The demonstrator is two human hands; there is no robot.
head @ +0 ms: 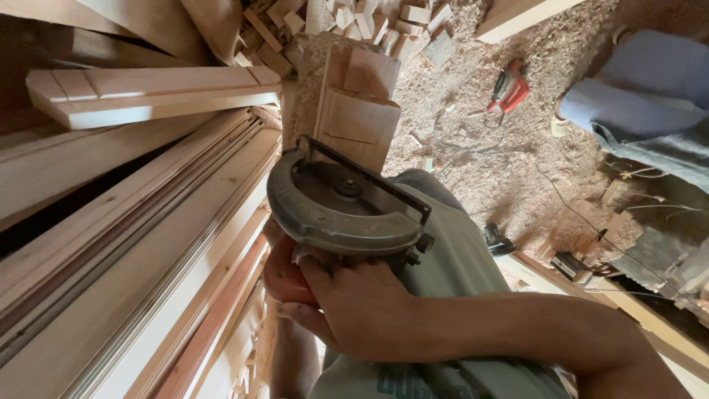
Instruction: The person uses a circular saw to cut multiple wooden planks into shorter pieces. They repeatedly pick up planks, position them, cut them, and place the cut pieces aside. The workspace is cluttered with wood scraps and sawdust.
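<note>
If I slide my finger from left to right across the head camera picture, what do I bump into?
Stacked wooden planks → grey circular saw held by a hand → small red power tool on the sawdust → another person's blue sleeve.

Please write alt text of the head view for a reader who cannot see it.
A right hand grips a grey circular saw beside long stacked wooden boards. Beyond lie a sawdust-covered floor, wood offcuts and a red power tool.

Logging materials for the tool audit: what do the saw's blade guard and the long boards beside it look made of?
Blade guard: likely cast metal, dull grey, scuffed and dusty. Long boards: raw, unfinished pale wood with visible grain, one reddish. The right hand grips the circular saw; its grip material is hidden.
</note>
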